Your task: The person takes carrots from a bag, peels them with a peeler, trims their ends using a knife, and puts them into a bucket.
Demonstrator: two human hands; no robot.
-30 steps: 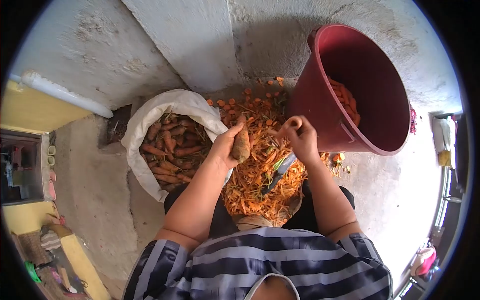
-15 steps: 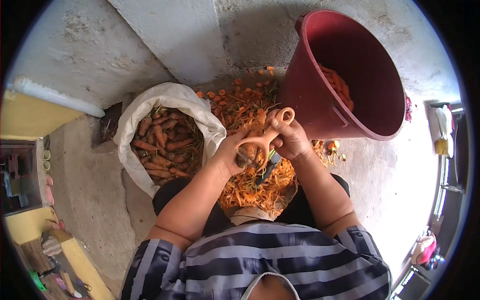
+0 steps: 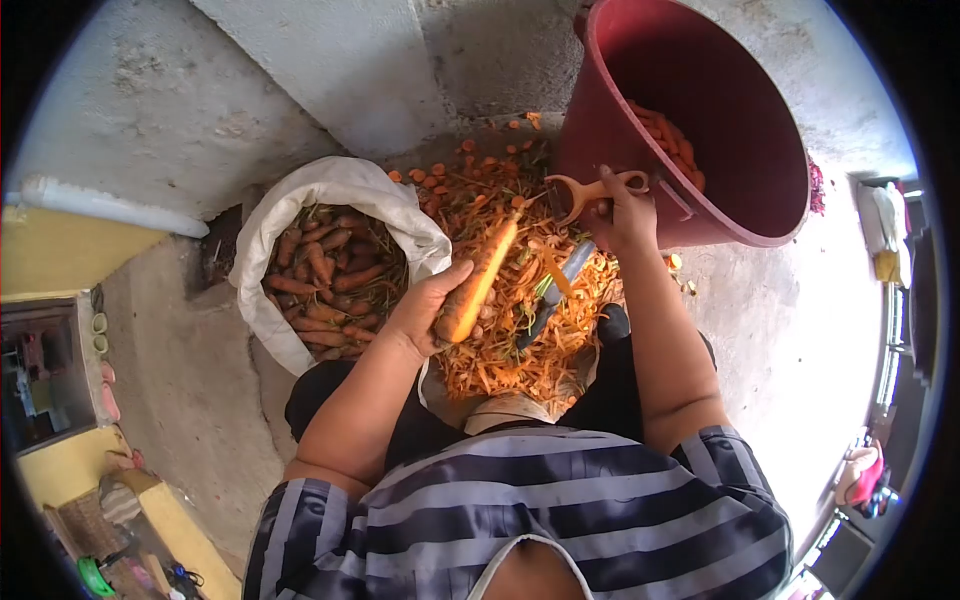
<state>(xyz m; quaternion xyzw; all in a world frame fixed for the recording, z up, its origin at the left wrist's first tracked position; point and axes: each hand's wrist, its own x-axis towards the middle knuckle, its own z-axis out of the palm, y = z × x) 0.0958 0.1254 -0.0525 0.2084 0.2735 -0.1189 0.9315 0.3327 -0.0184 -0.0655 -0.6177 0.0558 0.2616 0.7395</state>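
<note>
Gripping a carrot with one long side stripped bright

Clasping the carrot's thick lower end in the left hand, closed snugly around it with the thumb laid against the side. Pointing the narrow tip up and away, above the heap of peelings. Showing a vivid orange face along the length now, in place of the dull, earthy skin seen one second ago.

Holding an orange peeler by the handle in the right hand, curled shut on it, with the forked head turned towards the carrot. Appearing just beyond the tip and apart from it, near the outer wall of the red bucket; laid across the carrot's thick end half a second ago, close by the left hand. Spread well farther apart than in that earlier frame, when almost meeting.

Showing also a strip of peel over the knife, whether falling or resting hard to tell; not visible there earlier.

Keeping unpeeled carrots in the white sack to the left, and peeled carrots inside the bucket, much as before.
</note>
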